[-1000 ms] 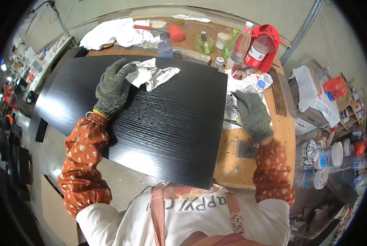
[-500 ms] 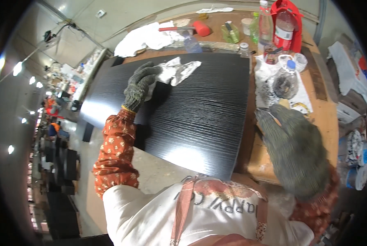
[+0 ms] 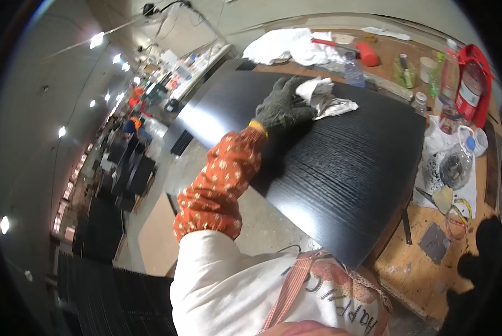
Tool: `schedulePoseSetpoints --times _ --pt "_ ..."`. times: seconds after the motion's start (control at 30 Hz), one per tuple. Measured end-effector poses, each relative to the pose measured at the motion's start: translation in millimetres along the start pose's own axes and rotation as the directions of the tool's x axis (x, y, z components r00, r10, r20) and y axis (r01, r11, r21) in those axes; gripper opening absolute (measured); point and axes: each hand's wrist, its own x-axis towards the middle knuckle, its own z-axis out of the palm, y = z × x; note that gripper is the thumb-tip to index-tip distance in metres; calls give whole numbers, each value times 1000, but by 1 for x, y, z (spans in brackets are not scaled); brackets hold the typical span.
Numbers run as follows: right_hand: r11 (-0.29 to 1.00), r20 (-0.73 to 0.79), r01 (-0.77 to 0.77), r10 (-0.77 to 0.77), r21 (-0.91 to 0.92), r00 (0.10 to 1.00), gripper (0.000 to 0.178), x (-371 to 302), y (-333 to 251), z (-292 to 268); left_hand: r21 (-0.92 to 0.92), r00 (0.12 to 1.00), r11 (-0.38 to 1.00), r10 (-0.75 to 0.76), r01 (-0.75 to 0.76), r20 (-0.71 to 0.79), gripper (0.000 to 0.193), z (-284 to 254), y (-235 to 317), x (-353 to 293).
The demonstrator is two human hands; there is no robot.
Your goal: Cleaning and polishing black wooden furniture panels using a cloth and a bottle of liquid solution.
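My left hand (image 3: 284, 106), in a dark grey knit glove, lies on a glossy black wood-grain panel (image 3: 346, 162) near its far edge. Its fingers and thumb close on a crumpled white cloth (image 3: 326, 98), which sticks out to the right of the hand. At the right rim of the picture my right hand (image 3: 478, 266) shows as a dark gloved shape over the wooden table. Its fingers look spread, with nothing visible in them. Nearest to it are a dark square scrap (image 3: 435, 242) and a coil of thin cord (image 3: 457, 224).
On the wooden table (image 3: 399, 263) stand a clear bottle with a blue cap (image 3: 457, 165) on a stained cloth (image 3: 430, 157) and several other bottles. A red-headed mallet (image 3: 367, 54) lies beyond the panel beside white rags (image 3: 282, 46). A dark strip tool (image 3: 406, 227) lies right of the panel.
The view has turned left, shifting the scene rightward. My right hand has drawn away from the blue-capped bottle toward the lower right, uncovering scraps and cord. My left hand stays at the cloth.
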Motion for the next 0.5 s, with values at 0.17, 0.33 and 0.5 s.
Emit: schedulePoseSetpoints --times 0.17,0.33,0.5 --pt "997 -7 53 -52 57 999 46 11 13 2 -68 996 998 -17 11 -90 89 -16 -50 -5" --pt "993 -14 -14 16 120 1000 47 10 10 -1 -78 934 954 264 -289 -241 89 -26 -9 -2" --pt "901 -132 173 -130 397 983 47 86 23 50 46 879 915 398 -401 -263 73 -42 53 -37"
